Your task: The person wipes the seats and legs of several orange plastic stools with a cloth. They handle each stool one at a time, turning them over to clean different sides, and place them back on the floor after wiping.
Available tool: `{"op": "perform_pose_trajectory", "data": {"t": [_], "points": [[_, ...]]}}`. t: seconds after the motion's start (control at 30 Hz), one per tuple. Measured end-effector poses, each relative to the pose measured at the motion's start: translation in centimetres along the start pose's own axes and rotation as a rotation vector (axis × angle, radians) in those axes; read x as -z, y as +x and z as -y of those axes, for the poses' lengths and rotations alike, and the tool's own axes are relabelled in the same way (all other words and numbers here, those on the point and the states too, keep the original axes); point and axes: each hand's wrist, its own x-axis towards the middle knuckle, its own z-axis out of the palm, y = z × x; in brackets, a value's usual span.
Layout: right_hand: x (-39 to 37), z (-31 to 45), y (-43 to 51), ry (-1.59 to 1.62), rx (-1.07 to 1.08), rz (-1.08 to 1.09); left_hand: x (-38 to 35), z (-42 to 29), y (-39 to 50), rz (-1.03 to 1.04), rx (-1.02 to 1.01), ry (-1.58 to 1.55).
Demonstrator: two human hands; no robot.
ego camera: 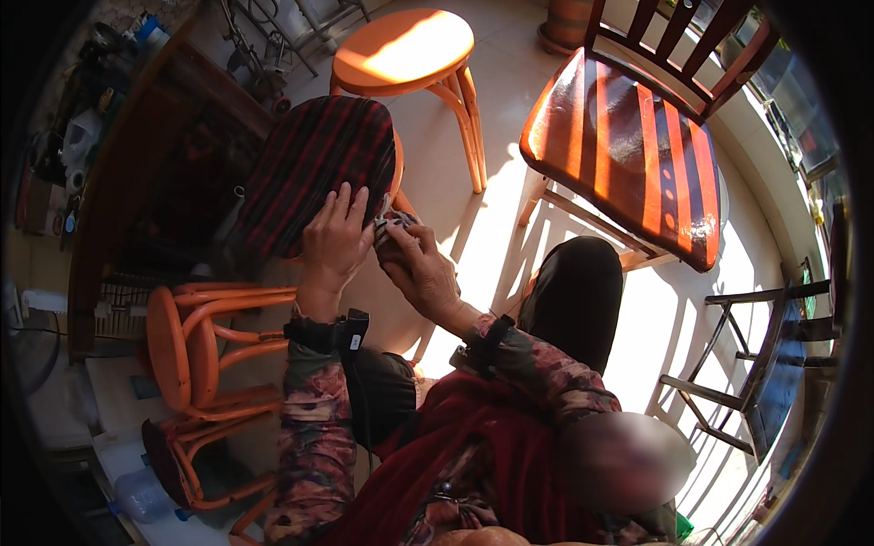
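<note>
A stool stands before me, its round seat covered by a dark cloth with red stripes (317,170). My left hand (338,235) lies on the near right edge of this cover, fingers spread and pointing away from me. Just right of it, my right hand (423,273) pinches a small bunched bundle of patterned cloth (396,232) at the stool's edge. Light-coloured ties (384,207) show at the bundle's top, beside my left thumb. Whether the bundle is joined to the cover, I cannot tell.
A bare orange round stool (403,51) stands beyond the covered one. To the right is a wooden chair with a glossy seat (621,150). Stools lie on their sides (167,348) at the left, near a large plastic water bottle (143,495). A folding chair (771,382) is at far right.
</note>
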Motion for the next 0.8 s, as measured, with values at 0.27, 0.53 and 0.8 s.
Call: {"op": "perform_pose_trajectory", "data": {"t": [0.27, 0.53, 0.8], "points": [[-1.8, -4.2, -0.7, -0.348, 0.273, -0.172, 0.6, -0.2, 0.2, 0.017, 0.036, -0.037], [0.3, -10.0, -5.6, -0.192, -0.311, 0.036, 0.7, -0.6, 0.2, 0.023, 0.052, -0.017], [1.6, -1.2, 4.3, 0.091, -0.048, -0.179, 0.1, -0.5, 0.1, -0.002, 0.055, -0.029]]}}
